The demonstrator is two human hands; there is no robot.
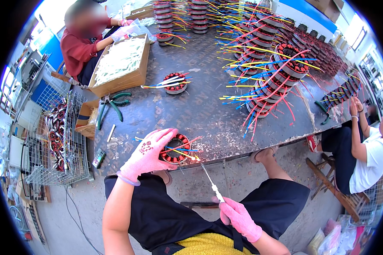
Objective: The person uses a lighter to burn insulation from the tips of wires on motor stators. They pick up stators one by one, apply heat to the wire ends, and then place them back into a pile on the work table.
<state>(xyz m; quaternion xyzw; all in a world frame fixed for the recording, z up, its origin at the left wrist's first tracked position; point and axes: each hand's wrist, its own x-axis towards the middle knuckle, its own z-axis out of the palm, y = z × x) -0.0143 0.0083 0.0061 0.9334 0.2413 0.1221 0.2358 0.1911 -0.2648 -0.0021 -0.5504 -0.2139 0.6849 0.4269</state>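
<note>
My left hand (152,153), in a pink glove, grips a motor stator (186,143) at the table's near edge. The stator is a ring with red windings and blue, yellow and red wires. My right hand (240,218), also gloved in pink, is closed around what looks like a soldering iron (214,186), with a white section and a thin metal rod. Its tip meets the wire ends at the stator's near right side, where a small bright orange glow shows. Farther back on the table lies another stator (175,87) with white sleeves over its wires.
Tall stacks of stators (266,85) with wires sticking out fill the table's right and back. Green-handled pliers (110,104) lie at left by a cardboard box (144,68) of white pieces. A wire basket (55,157) stands left. Two people sit at the table, back left and right.
</note>
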